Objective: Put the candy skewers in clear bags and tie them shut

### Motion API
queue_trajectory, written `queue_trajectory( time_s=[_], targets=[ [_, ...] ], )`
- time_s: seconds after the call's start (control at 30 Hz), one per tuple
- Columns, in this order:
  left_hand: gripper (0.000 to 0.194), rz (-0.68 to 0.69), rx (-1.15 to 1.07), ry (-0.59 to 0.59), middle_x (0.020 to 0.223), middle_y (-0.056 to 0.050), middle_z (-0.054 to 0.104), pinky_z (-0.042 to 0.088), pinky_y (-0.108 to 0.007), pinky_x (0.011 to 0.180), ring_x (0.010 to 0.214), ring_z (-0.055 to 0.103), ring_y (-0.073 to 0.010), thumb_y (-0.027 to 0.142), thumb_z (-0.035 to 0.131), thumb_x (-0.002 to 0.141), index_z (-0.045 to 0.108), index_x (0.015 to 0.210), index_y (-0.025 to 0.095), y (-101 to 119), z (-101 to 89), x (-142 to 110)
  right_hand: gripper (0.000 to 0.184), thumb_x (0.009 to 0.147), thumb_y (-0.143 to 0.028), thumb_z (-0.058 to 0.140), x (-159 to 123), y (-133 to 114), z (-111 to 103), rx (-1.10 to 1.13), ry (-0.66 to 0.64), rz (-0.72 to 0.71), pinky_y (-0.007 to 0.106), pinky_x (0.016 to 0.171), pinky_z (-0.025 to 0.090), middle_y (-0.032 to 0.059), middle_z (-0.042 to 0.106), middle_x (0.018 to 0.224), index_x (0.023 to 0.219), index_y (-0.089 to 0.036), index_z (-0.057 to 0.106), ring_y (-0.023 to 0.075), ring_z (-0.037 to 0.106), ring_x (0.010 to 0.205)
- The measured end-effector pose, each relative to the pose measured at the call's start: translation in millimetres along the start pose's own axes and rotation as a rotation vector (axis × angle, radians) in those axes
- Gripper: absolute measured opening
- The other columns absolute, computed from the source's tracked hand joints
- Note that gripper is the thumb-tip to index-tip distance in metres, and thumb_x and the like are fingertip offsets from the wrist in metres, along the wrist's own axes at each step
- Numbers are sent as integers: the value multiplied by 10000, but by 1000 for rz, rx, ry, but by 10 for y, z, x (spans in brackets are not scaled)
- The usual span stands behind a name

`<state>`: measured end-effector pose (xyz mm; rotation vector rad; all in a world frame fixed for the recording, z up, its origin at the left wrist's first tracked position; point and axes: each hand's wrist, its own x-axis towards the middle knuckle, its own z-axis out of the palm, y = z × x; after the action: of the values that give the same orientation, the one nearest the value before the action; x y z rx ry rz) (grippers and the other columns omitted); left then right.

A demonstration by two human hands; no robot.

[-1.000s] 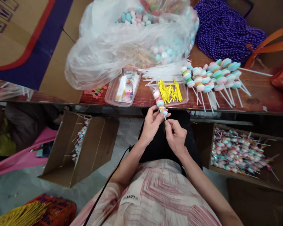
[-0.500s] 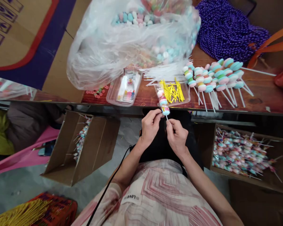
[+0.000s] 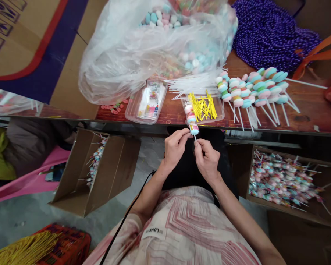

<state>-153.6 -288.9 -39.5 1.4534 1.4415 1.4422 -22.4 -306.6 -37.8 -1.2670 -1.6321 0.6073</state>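
A marshmallow candy skewer (image 3: 191, 119) in a clear printed wrapper points away from me at the table's front edge. Its short white stick (image 3: 195, 137) sits between the thumb and forefinger of my right hand (image 3: 207, 158). My left hand (image 3: 175, 149) is closed in a pinch at the wrapper's lower left edge, beside the lowest marshmallow. Just beyond the skewer, yellow twist ties (image 3: 202, 106) lie in a clear plastic tray. A second clear tray (image 3: 131, 115) to the left has printed wrappers (image 3: 150, 105) in it.
White sticks (image 3: 193, 86) lie behind the trays, below a big plastic bag (image 3: 113, 62) of marshmallows. Unwrapped candy skewers (image 3: 260, 88) are piled at right, near purple cord (image 3: 270, 36). Boxes of skewers (image 3: 283, 180) (image 3: 113, 173) stand below the table. A person's sleeve (image 3: 35, 143) shows at left.
Both hands keep the same grip on the skewer and its wrapper. The view has shifted very slightly; nothing else has visibly moved.
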Motion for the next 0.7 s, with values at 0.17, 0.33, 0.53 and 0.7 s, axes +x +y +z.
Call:
queue_trajectory(
  time_s=[0.17,0.33,0.53,0.7],
  targets=[
    [165,-37,-47,-20,911,-38,735,530,-303,758,789,697,-169,332,606,929,736,972,241,-14,-3,18,160,966,-267,516,-4,5,-1,6,-21,41,225,492,405,-28,598,633,926,-190,650,83,503,475],
    [179,3,28,-55,851,-37,672,505,-296,742,755,657,-156,335,529,968,674,954,231,14,-12,27,156,967,-266,516,3,-6,-2,10,-21,43,220,490,411,-32,592,619,922,-191,646,85,506,470],
    [121,172,213,-23,823,-24,562,438,-279,708,732,567,-146,215,461,961,560,892,225,-79,11,10,136,944,-200,526,13,-62,33,-95,53,-30,213,490,384,-26,599,629,875,-184,642,75,489,464],
    [103,283,234,-99,792,-15,538,421,-279,686,716,537,-148,200,472,941,532,862,230,-125,24,-64,170,943,-208,516,86,-136,9,-116,19,-13,211,495,384,-24,601,621,825,-191,637,73,483,465]
  ],
)
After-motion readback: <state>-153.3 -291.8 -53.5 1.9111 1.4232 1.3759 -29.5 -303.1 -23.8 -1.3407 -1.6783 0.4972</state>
